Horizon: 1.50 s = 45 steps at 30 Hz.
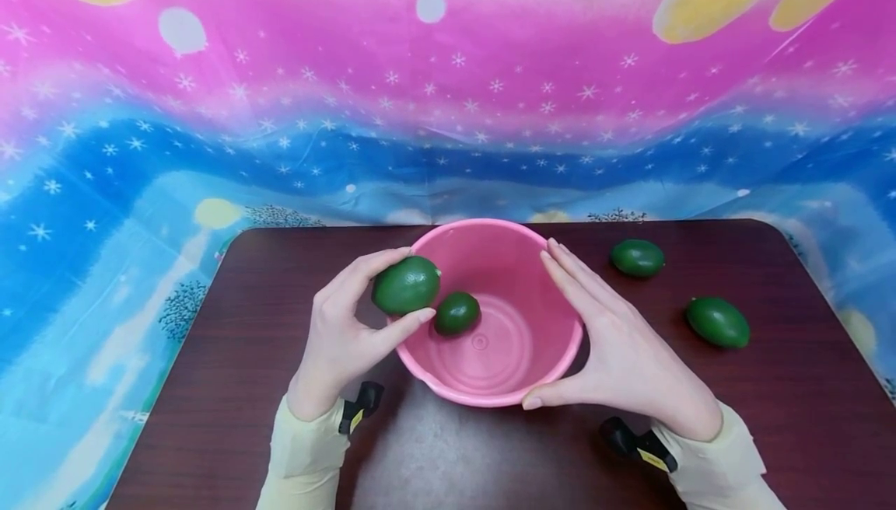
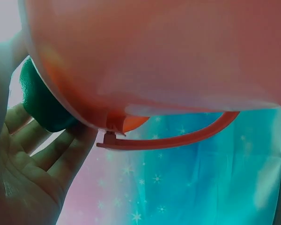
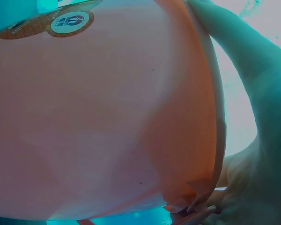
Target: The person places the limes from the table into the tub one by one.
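A pink plastic bucket (image 1: pixel 483 393) stands on the table at the centre of the head view, its mouth facing up. My left hand (image 1: pixel 343 323) pinches a green lime (image 1: pixel 406 284) between thumb and fingers, over the bucket's left rim. A second lime (image 1: pixel 457 313) lies inside the bucket, left of the ringed bottom. On the other side, my right hand (image 1: pixel 616 339) grips the bucket's right rim, thumb at the near edge and fingers along the far right. In the left wrist view the held lime (image 2: pixel 44 101) shows beside the bucket's wall, above my spread fingers.
Two more limes, one farther back (image 1: pixel 638 258) and one nearer (image 1: pixel 717 322), lie on the dark wooden table (image 1: pixel 231 385) at the right. The bucket's handle (image 2: pixel 178 142) hangs from its rim. A patterned cloth (image 1: pixel 420 106) closes off the back and sides.
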{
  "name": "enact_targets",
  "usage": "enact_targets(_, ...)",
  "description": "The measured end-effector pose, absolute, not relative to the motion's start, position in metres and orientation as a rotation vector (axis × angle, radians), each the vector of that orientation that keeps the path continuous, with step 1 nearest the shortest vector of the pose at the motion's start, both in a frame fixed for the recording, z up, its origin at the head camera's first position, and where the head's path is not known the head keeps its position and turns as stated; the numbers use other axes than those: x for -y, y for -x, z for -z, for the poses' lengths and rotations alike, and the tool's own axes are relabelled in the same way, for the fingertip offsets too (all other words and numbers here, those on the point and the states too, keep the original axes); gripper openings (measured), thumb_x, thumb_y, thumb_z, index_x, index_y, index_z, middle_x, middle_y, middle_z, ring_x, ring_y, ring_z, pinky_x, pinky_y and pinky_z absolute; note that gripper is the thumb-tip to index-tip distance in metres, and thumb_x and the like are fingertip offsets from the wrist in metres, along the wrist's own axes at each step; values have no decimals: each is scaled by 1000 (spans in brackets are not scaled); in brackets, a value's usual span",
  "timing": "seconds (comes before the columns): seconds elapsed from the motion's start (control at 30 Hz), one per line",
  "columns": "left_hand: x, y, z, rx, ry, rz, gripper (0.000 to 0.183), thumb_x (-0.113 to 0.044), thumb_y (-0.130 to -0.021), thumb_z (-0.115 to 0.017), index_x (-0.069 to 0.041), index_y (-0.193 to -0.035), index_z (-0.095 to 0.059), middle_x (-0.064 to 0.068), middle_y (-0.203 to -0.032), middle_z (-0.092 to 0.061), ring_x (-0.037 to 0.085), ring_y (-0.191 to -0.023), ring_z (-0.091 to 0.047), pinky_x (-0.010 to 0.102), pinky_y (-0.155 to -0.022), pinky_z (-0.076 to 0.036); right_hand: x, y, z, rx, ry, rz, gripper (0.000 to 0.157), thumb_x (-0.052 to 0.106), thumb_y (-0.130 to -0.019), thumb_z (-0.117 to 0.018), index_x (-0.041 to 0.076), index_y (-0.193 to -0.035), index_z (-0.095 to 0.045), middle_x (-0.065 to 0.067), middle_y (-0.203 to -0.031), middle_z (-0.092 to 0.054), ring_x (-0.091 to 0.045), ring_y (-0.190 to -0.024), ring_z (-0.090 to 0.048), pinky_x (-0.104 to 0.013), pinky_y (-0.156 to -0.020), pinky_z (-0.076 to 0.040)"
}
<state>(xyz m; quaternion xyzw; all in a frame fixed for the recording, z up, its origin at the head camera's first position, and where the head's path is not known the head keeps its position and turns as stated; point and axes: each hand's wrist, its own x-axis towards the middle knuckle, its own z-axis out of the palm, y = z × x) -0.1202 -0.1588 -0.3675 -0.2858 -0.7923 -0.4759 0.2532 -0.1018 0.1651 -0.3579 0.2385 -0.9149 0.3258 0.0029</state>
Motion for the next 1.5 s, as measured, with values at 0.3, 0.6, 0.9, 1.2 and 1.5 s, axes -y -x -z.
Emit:
enact_targets(0.3, 154, 117, 369, 2146, 816, 1269, 63, -43, -83, -85, -10, -133, -66, 2, -126, -68, 22, -112, -65, 31, -96, -51, -162, 101, 357, 2873, -728, -1112, 136, 72, -55, -89, 34, -164, -17, 13, -168, -14, -16, -151, -19, -55, -98, -50)
enact_targets(0.6, 146, 116, 369, 2116, 906, 1262, 61, -34, -79, -90, -10, -129, -67, 3, -125, -68, 22, -112, -65, 31, -95, -52, -162, 101, 355, 2853, -732, -1152, 137, 70, -55, -90, 33, -164, -16, 13, -167, -16, -14, -150, -19, -52, -100, -49)
enact_targets(0.9, 141, 114, 370, 2143, 936, 1258, 64, -30, -74, -94, -10, -129, -68, 2, -125, -68, 21, -110, -65, 30, -94, -53, -164, 101, 357, 2852, -740, -1094, 139, 74, -54, -88, 31, -164, -16, 12, -167, -15, -15, -150, -19, -53, -102, -46)
enact_targets(1.2, 138, 113, 369, 2166, 961, 1279, 61, -38, -79, -89, -11, -130, -67, 2, -127, -67, 21, -112, -65, 31, -93, -54, -163, 101, 357, 2840, -745, -1107, 139, 72, -54, -89, 32, -164, -16, 12, -167, -16, -15, -151, -19, -53, -103, -46)
enact_targets(1.5, 133, 112, 369, 2143, 1010, 1280, 62, -36, -78, -91, -10, -129, -68, 3, -125, -68, 21, -113, -65, 31, -94, -53, -163, 102, 356, 2835, -757, -1077, 138, 73, -54, -88, 31, -164, -17, 11, -168, -15, -15, -151, -18, -53, -102, -46)
